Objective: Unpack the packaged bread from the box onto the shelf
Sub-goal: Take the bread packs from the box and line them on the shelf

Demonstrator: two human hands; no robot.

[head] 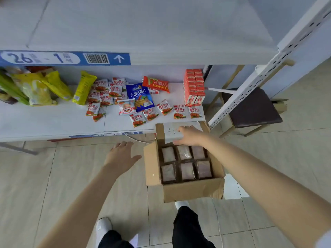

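An open cardboard box [193, 191] stands on the tiled floor below the shelf. Inside it lie several clear-wrapped packaged breads [185, 162] in two rows. My right hand [189, 136] rests at the box's far edge, fingers on a white sheet [172, 132] that lies over the back flap. My left hand [121, 155] hovers with spread fingers just left of the box, holding nothing. The white shelf [53, 120] is straight ahead at low height.
The shelf carries several red-and-white snack packets [163, 107], a blue chip bag [138, 96], yellow bags [83, 87] and stacked red cartons [194, 86]. A dark stool [250, 109] stands right of the shelf upright [265, 72]. My feet are below the box.
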